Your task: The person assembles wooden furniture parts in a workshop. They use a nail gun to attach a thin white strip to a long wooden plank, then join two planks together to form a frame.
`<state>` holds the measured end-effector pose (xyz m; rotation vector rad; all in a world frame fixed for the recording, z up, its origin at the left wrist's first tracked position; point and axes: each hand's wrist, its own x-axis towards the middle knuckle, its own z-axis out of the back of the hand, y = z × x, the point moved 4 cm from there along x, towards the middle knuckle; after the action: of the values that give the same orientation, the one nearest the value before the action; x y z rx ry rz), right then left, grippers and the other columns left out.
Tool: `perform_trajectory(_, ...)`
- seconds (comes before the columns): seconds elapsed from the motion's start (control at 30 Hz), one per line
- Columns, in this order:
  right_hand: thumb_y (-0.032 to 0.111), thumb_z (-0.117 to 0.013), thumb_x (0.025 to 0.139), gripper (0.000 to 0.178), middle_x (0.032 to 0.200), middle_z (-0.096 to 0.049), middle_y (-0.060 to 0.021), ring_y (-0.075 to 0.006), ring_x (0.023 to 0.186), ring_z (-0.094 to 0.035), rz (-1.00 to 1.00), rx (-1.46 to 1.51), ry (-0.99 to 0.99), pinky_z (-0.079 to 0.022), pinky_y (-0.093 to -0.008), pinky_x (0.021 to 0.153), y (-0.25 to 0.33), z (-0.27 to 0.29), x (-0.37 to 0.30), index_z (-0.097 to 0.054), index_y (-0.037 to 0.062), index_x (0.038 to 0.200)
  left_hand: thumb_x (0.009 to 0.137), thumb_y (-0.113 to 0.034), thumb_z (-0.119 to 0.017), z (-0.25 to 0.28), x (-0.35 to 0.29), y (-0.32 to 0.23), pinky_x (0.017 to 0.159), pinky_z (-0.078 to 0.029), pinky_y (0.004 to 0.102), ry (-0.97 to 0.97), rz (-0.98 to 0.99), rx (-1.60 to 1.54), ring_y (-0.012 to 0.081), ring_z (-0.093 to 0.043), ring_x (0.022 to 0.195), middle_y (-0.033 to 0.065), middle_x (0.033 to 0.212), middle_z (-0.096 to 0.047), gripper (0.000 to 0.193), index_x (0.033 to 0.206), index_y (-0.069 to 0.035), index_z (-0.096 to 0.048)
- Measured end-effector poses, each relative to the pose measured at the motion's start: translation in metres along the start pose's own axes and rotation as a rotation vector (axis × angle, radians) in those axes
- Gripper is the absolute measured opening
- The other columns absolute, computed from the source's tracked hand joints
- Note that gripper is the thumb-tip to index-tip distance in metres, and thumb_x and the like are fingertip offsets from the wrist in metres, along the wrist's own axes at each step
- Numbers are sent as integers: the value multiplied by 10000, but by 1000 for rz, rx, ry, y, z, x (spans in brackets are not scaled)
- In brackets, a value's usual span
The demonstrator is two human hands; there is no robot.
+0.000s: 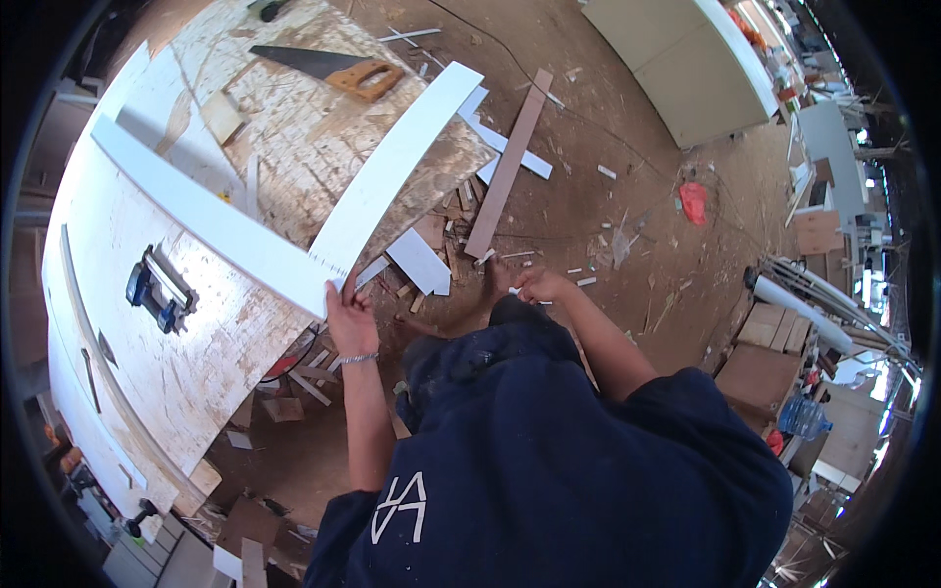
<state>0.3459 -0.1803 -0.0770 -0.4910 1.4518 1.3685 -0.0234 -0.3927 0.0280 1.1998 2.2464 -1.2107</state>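
My left hand point(350, 316) is closed on the near end of a long white board point(211, 216), with its fingers at the corner by the table's edge. A second white board point(397, 162) lies at an angle to it, and their near ends meet beside my fingers. Small dark marks show near that meeting point. Off the table, my right hand point(541, 285) is pinched in front of my body. A small white piece point(514, 291) shows at its fingertips, too small to name.
On the worn worktable point(225, 358) lie a handsaw point(333, 69) with a wooden handle and a blue clamp point(157, 290). A brown strip point(510, 167) and white offcuts point(420, 263) lie beyond its edge. Scraps, a red bag point(693, 202) and a cable lie on the floor; a large cabinet point(686, 73) stands far right.
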Motion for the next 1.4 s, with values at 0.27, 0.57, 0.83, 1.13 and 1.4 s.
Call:
perform_trajectory(0.27,52,-710,864,201,809,-709,-82,-141,625,-639,-27,342,-14,-536,-297,551,-57,49,41,-667,19,1058,1016,-376,-581,6,-38,13,616,-446,260,-141,-51,-24,120,-515,634,210,1233,-691,449,1308,-35,-581)
perform_trajectory(0.57,188,-617,906,220,844,-729,-99,-202,654,-679,-58,68,-150,-556,-354,582,-138,172,223,-682,11,1018,975,-388,-572,0,-83,32,591,-462,286,-498,-118,179,144,-525,580,117,964,-721,428,1152,-10,-667)
perform_trajectory(0.83,252,-677,865,316,814,-717,-143,-222,670,-689,7,139,-454,-563,-386,640,-159,260,449,-691,-3,1051,989,-530,-526,16,-93,26,745,-522,351,-413,-105,268,212,-656,834,117,1058,-728,539,1158,-44,-689)
perform_trajectory(1.13,293,-753,798,690,1348,-620,-259,-382,1281,-590,-332,435,-569,-483,-413,1052,-233,154,605,-534,-24,1369,972,-469,-607,-6,-75,149,1005,-482,445,-858,119,559,315,-623,1144,151,1274,-651,569,1374,-68,-568)
perform_trajectory(1.4,341,-723,903,546,1295,-648,-255,-367,1230,-622,-191,893,-253,-487,-434,1024,-237,138,641,-598,-5,1307,1005,-395,-597,-54,2,284,1075,-450,457,-751,788,1358,349,-570,1256,184,1374,-594,562,1460,-80,-499)
